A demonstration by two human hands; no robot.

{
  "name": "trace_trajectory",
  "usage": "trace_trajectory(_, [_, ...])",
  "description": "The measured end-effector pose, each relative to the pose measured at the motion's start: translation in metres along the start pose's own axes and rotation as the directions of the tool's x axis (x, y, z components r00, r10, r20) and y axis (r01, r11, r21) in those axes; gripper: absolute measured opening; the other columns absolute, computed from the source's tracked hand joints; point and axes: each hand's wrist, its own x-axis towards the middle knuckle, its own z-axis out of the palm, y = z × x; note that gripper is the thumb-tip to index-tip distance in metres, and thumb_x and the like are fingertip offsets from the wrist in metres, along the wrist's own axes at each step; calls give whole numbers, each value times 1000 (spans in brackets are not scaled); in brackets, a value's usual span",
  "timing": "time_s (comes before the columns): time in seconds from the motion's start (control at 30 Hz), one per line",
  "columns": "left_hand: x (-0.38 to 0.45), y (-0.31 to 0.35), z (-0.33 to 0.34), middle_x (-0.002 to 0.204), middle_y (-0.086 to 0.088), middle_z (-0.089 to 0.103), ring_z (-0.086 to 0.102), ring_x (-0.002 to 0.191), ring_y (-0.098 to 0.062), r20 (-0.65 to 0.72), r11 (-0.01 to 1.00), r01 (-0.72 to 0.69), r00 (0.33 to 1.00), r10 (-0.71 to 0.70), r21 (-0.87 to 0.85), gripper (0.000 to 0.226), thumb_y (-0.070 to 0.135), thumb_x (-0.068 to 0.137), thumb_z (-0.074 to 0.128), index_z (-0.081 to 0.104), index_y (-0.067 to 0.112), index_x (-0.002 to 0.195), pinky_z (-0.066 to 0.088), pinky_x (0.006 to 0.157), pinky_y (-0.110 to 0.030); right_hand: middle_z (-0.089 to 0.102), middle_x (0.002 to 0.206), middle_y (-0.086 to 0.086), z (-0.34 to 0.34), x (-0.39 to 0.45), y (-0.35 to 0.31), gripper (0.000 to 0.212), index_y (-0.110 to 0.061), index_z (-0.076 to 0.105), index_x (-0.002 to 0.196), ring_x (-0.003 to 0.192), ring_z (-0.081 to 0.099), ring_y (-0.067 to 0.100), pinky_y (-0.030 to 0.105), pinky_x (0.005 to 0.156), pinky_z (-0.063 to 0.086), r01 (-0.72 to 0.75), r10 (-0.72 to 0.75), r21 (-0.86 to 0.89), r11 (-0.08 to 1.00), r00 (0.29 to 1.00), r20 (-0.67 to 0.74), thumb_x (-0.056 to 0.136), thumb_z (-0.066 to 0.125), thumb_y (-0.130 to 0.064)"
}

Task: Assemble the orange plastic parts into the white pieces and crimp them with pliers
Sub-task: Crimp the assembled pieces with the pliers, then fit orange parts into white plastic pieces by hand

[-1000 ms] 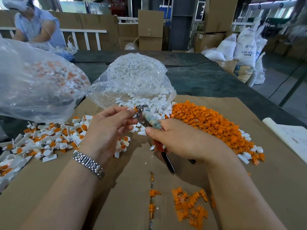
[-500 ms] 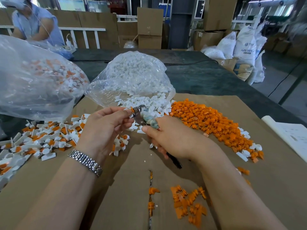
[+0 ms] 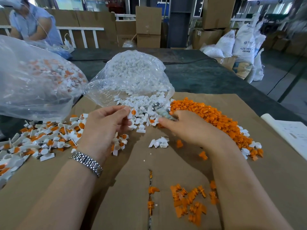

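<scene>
I am seeing my right hand [image 3: 191, 128] curling around the pliers [image 3: 162, 112], whose metal head is pointing up and left over the white pieces; the handles are hidden under my palm, so I cannot tell whether the jaws are closed. My left hand [image 3: 106, 125] is pinching a white piece with an orange part seated in it [image 3: 132, 113] between thumb and fingertips, just left of the pliers' head and apart from it. A metal watch band [image 3: 86, 161] is sitting on the left wrist.

Spreading outward, loose white pieces [image 3: 141, 103] are spilling from a clear bag [image 3: 131, 75] just beyond both hands. A long heap of orange parts [image 3: 212, 117] is lying to the right, touching the white spill. Finished white-and-orange assemblies [image 3: 46, 136] are piling up at the left, below a second clear bag [image 3: 33, 80] holding more of them. A small cluster of orange parts [image 3: 189, 201] is lying near me, between my forearms. Everything is resting on a brown cardboard sheet [image 3: 274, 188] over a dark table [image 3: 207, 77]. Another person [image 3: 31, 24] is sitting at the far left.
</scene>
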Motion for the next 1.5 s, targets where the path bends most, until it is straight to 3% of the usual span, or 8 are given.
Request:
trace_trajectory(0.1, [3, -2, -6, 76, 6, 75, 67, 68, -11, -104, 890, -127, 976, 191, 437, 13, 20, 91, 72, 78, 27, 82, 56, 59, -24, 59, 114, 8, 7, 12, 12, 45, -17, 57, 111, 105, 59, 28, 48, 92, 48, -169, 147, -175, 970, 980, -131, 92, 56, -58])
trace_trajectory(0.23, [6, -4, -10, 111, 0, 65, 61, 83, -18, -19, 466, -186, 916, 400, 865, 20, 20, 93, 65, 75, 23, 110, 52, 70, -34, 46, 139, 16, 15, 20, 18, 66, -14, 49, 135, 131, 43, 37, 57, 107, 31, -282, 194, -304, 910, 938, -288, 90, 61, -61])
trace_trajectory(0.5, [-21, -14, 19, 95, 20, 59, 53, 92, 6, 542, 431, -597, 800, 257, 677, 18, 48, 88, 68, 71, 35, 101, 39, 76, -3, 45, 140, 14, 14, 18, 18, 70, -15, 48, 137, 133, 38, 36, 57, 105, 33, -255, 181, -308, 917, 952, -247, 85, 71, -56])
trace_trajectory(0.73, [-24, -19, 27, 95, 16, 53, 56, 82, -3, 616, 344, -638, 765, 186, 688, 25, 46, 85, 76, 71, 28, 100, 51, 74, -24, 69, 102, 1, -4, -3, 6, 28, -18, 69, 97, 95, 64, 22, 39, 80, 56, -99, 55, -348, 932, 989, -135, 81, 81, -37])
trace_trajectory(0.9, [-22, -20, 26, 87, 16, 56, 55, 78, 0, 595, 318, -622, 781, 190, 715, 11, 36, 90, 73, 70, 26, 95, 49, 70, -16, 65, 106, 3, 2, -13, 0, 39, -19, 67, 109, 99, 63, 26, 40, 82, 56, -37, 9, -482, 875, 998, -60, 78, 85, -32])
trace_trajectory(1.2, [-14, -6, 15, 84, 0, 77, 69, 57, -8, 277, 919, -120, 961, 12, 377, 13, 16, 94, 71, 74, 26, 102, 48, 49, -14, 63, 103, 9, 3, -11, -4, 10, -10, 63, 103, 91, 62, 27, 38, 75, 53, 43, -98, -412, 910, 989, -114, 94, 59, -10])
trace_trajectory(1.3, [-10, -1, 13, 80, -13, 74, 68, 61, -14, 271, 990, 117, 953, -134, 77, 16, 4, 93, 67, 76, 9, 105, 50, 50, -17, 67, 102, 12, -1, -10, -9, 15, -8, 65, 106, 94, 65, 29, 45, 84, 56, 87, -113, -174, 981, 982, -149, 92, 60, -13])
trace_trajectory(1.5, [-7, -2, 15, 81, -11, 72, 71, 68, -16, 379, 946, 273, 905, -192, -173, 35, 0, 67, 77, 74, -1, 102, 55, 57, -19, 65, 93, -8, 1, -4, -8, 13, -21, 66, 101, 79, 58, 3, 14, 68, 46, 233, -203, 87, 969, 943, -265, 89, 69, -16])
